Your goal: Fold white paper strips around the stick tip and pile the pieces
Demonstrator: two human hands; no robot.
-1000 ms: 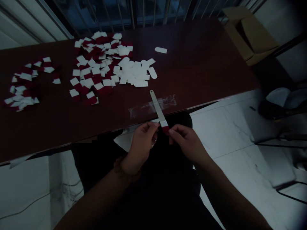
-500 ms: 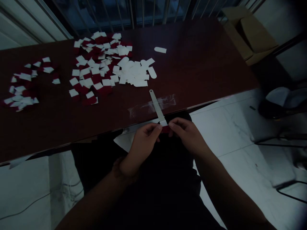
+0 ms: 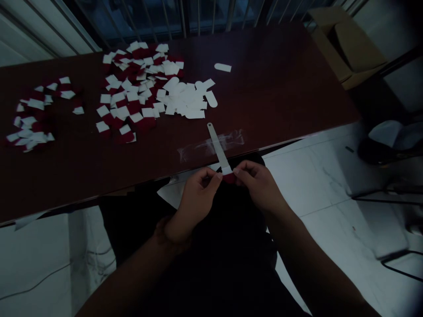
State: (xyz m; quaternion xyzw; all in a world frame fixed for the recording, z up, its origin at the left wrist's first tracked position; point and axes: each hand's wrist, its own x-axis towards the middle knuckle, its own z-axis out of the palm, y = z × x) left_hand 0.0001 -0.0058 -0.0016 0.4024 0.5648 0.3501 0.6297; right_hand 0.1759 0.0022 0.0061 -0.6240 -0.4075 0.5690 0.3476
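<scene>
Between my two hands is a small red piece with a white band [image 3: 228, 176], at the near end of a flat pale strip [image 3: 218, 147]. My left hand [image 3: 198, 196] pinches the piece's left edge between thumb and forefinger. On the opposite edge, the thumb and bent fingers of my right hand [image 3: 257, 182] close on it. The strip has a hole at its far end and juts over the table's front edge. Clear tape [image 3: 193, 152] crosses it on the tabletop. My fingers cover both sides of the piece.
Many red-and-white pieces [image 3: 132, 96] lie heaped on the dark table [image 3: 280, 88], beside a pile of white round-ended slips [image 3: 185, 99]. A smaller red-and-white group [image 3: 35, 136] sits far left. One slip [image 3: 223, 67] lies apart. An open cardboard box [image 3: 357, 46] stands right.
Both hands remain on the piece at the strip's end, with barely any finger movement. The whole view has shifted very slightly.
</scene>
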